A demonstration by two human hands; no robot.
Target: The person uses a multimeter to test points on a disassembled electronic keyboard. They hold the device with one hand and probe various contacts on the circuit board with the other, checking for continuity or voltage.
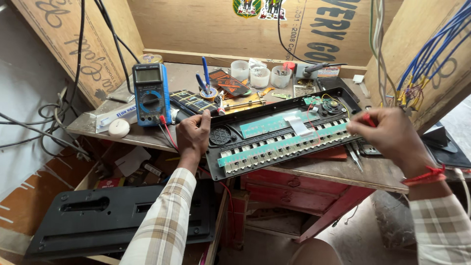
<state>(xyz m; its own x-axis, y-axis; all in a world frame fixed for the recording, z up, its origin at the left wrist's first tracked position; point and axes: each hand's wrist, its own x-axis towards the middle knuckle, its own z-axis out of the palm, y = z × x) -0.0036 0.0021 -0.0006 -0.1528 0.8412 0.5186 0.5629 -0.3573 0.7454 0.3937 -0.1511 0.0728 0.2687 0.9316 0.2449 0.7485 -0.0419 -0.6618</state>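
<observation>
at the far left of the workbench (373, 172) i see a blue digital multimeter (149, 93) standing near the edge, with red and black leads going down from it, and a small white round lid (118, 127) just beside it. below the bench a black back cover (117, 218) lies apart, so i judge the opening of the case is already done.

my left hand (194, 132) rests on the left end of the opened keyboard chassis (279, 132), fingers curled over its edge and pressing it steady; it holds nothing else. the chassis lies across the bench, inside facing up, with green contact strips (284, 142) along the key row and a small speaker (333, 106) with thin wires at the right.

my right hand (392, 135) is closed around a red probe (369, 119) at the right end of the chassis. i cannot tell if the tip touches the board. testing seems in progress; closing the case is left.
</observation>
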